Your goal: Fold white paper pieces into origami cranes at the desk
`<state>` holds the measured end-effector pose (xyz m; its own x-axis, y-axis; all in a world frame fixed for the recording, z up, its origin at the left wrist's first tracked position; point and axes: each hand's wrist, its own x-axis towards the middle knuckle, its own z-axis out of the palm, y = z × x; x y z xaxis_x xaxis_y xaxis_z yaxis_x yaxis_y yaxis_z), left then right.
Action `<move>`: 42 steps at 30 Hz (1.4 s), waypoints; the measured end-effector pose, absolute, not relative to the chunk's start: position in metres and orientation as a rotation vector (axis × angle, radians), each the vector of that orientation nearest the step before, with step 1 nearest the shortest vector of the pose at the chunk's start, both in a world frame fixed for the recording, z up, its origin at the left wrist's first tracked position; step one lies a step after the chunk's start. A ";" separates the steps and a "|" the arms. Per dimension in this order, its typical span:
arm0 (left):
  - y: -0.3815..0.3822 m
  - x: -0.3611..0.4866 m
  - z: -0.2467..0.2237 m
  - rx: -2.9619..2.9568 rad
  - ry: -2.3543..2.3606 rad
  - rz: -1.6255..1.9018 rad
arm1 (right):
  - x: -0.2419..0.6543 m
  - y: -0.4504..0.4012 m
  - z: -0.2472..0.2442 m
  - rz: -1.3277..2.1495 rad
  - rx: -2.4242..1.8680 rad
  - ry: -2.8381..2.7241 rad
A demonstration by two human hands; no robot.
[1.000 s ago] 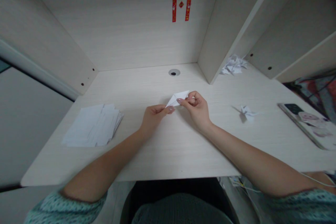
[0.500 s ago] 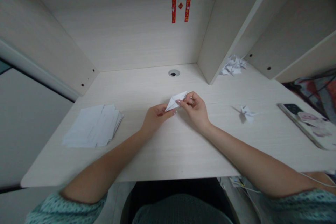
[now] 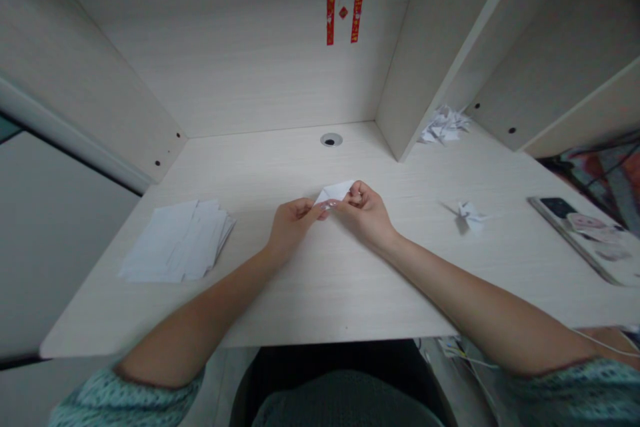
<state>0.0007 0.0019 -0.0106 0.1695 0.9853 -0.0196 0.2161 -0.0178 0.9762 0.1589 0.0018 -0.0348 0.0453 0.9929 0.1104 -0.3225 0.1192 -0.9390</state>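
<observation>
A small folded piece of white paper (image 3: 334,191) is held between my two hands above the middle of the desk. My left hand (image 3: 295,219) pinches its left and lower edge, thumb on the near side. My right hand (image 3: 369,212) grips the right end, with its thumb laid against the lower edge close to the left thumb. Both hands are closed on the paper, and the fingers behind it are partly hidden. A folded paper crane (image 3: 471,215) lies on the desk to the right of my right hand.
A stack of white paper sheets (image 3: 175,240) lies at the left. Folded white paper pieces (image 3: 445,125) are heaped behind the upright divider (image 3: 425,60). A phone (image 3: 585,237) rests at the right edge. A round cable hole (image 3: 331,139) is at the back.
My right thumb has moved down and left to the paper's lower edge, beside the left thumb. The paper has tilted, and its upper right corner sits lower.
</observation>
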 end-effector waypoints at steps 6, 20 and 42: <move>0.003 0.001 -0.011 1.425 1.216 0.972 | 0.160 0.002 -0.030 1.218 -0.887 -1.013; 0.003 0.000 -0.011 1.475 1.104 0.950 | 0.173 -0.002 -0.015 0.654 -1.096 -1.743; 0.002 0.003 -0.008 1.157 1.049 1.100 | 0.169 0.001 -0.022 0.795 -0.991 -1.595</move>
<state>0.0025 0.0024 -0.0079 0.1556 0.9864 -0.0527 -0.0995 0.0687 0.9927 0.1693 0.0006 -0.0215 -0.1090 0.8997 0.4227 0.2040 0.4365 -0.8763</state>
